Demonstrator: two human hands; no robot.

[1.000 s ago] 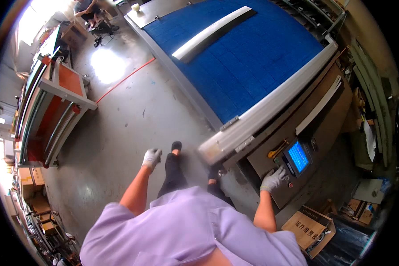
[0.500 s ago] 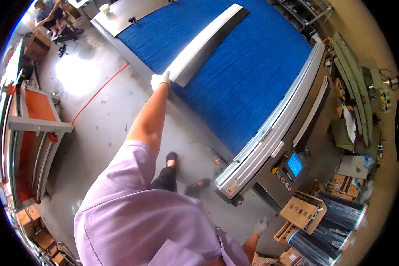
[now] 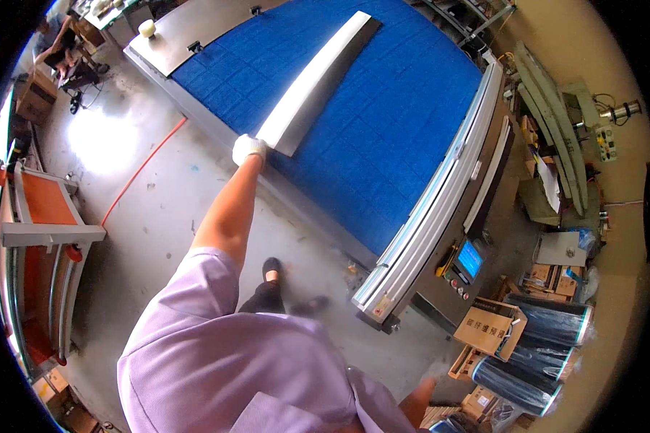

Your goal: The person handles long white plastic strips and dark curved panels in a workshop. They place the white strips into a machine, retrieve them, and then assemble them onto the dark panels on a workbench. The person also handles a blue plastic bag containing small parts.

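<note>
My left hand (image 3: 249, 149), in a white knit glove, is at the near edge of a large blue table surface (image 3: 383, 159). Its fingers look curled, and it meets the near left corner of a long narrow panel (image 3: 314, 83), whose top is bright white on one side and dark grey on the other. What the fingers hold, if anything, is hidden. The panel lies flat, stretching away toward the far side. Low at the right, well apart from the table, hangs my right hand (image 3: 435, 374), smeared by motion, so its fingers cannot be made out.
A pale metal rail (image 3: 440, 195) borders the table's right side, above a control screen (image 3: 470, 258). Cartons (image 3: 490, 328) and plastic-wrapped dark rolls (image 3: 516, 382) stand lower right. An orange-panelled rack (image 3: 47, 198) is at left; a person (image 3: 59, 47) sits far left. A red line (image 3: 144, 169) crosses the floor.
The whole view has shifted, bringing the table lower and to the left. My left hand stays by the panel's near end, its thumb less visible. My right hand has become blurred.
</note>
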